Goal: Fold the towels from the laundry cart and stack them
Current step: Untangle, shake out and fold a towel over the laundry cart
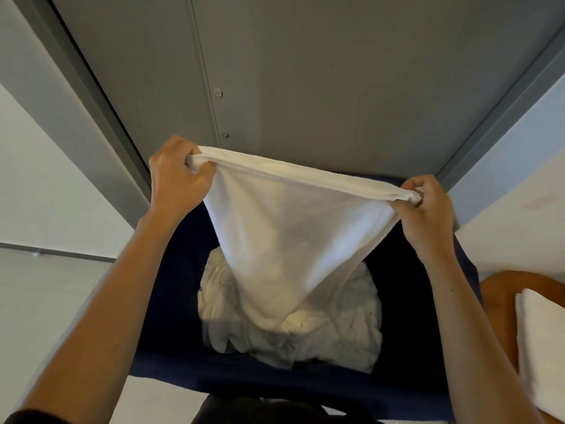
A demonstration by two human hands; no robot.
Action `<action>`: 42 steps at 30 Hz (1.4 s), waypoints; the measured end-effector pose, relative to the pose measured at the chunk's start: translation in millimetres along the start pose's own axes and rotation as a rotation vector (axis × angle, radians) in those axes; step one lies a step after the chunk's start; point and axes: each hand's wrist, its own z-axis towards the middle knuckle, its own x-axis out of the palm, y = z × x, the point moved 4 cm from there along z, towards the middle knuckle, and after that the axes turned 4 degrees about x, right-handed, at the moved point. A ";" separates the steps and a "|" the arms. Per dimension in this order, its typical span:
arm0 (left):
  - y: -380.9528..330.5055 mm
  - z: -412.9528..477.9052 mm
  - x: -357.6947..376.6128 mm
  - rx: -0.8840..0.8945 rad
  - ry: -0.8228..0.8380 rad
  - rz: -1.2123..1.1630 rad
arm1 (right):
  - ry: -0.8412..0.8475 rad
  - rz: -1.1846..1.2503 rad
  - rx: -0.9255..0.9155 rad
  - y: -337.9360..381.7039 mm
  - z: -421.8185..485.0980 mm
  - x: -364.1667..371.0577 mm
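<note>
Our left hand (177, 175) grips one top corner of a white towel (290, 228), fingers curled round the bunched hem. Our right hand (428, 209) pinches the opposite top corner in the same manner, thumb and fingers closed on the cloth. Both hands are raised, and the top edge is stretched taut between them, the left end slightly higher than the right.

The towel hangs from this edge and narrows downward to a point. Its lower end touches the pile of crumpled white towels (321, 338) that lies in the bottom of the laundry cart (214, 371). The cart has dark blue fabric walls and stands directly below the hands, its near rim next to our body.

At the right edge, a folded white towel (544, 347) rests on an orange-brown surface (501, 295) beside the cart. A grey panelled door (305, 71) stands on the far side of the cart. Pale floor (46, 286) shows on the left.
</note>
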 end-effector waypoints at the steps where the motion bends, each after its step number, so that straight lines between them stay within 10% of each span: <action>1: 0.9 -0.4 1.2 -0.044 -0.003 -0.012 | 0.013 0.030 0.007 0.5 1.1 2.0; 14: -12.3 -29.0 66.2 -0.140 0.306 0.123 | 0.139 0.094 -0.094 46.1 -3.3 44.3; 19: -83.5 -121.3 109.8 -0.022 1.111 -0.291 | 0.084 0.078 -0.100 57.8 -1.7 51.9; 22: -89.9 -157.3 133.4 0.022 1.313 -0.307 | 0.042 0.074 -0.101 62.2 0.8 46.3; 42: -34.8 -142.4 194.1 -0.262 0.552 -0.128 | -0.126 0.111 -0.065 77.6 7.8 9.0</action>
